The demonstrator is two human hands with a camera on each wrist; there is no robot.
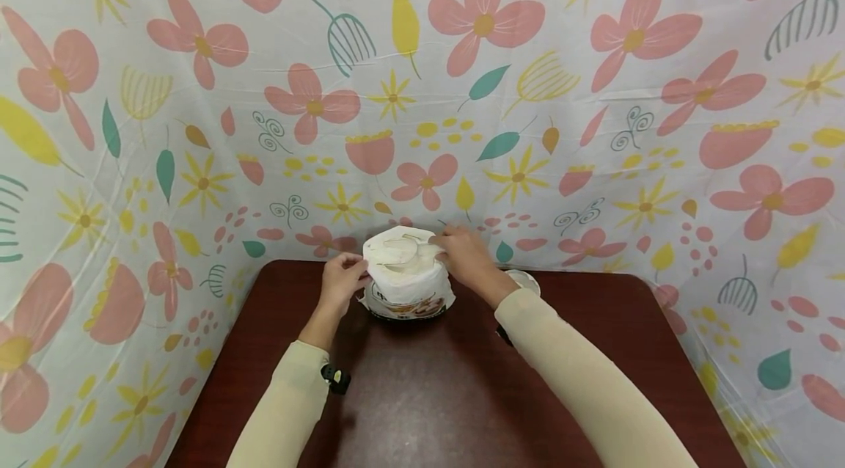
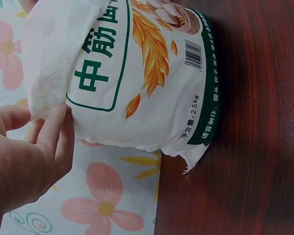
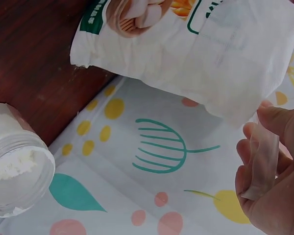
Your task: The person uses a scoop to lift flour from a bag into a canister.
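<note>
A white flour bag point(image 1: 411, 290) with green print and a wheat picture point(image 2: 154, 54) stands upright near the table's back edge, its top folded outward and open. The left hand point(image 1: 343, 281) pinches the folded rim at the bag's left side, thumb and fingertips on the white cloth in the left wrist view point(image 2: 39, 147). At the right side the right hand point(image 1: 464, 255) pinches the rim's corner between thumb and finger. A translucent strip point(image 3: 262, 161) lies against the curled fingers of the right hand point(image 3: 277, 171). White flour shows inside the bag in the head view.
A clear round jar point(image 3: 24, 169) holding some white powder stands right of the bag, partly behind the right forearm in the head view. The dark red table point(image 1: 409, 395) meets a flower-patterned curtain point(image 1: 422, 123) at the back and sides.
</note>
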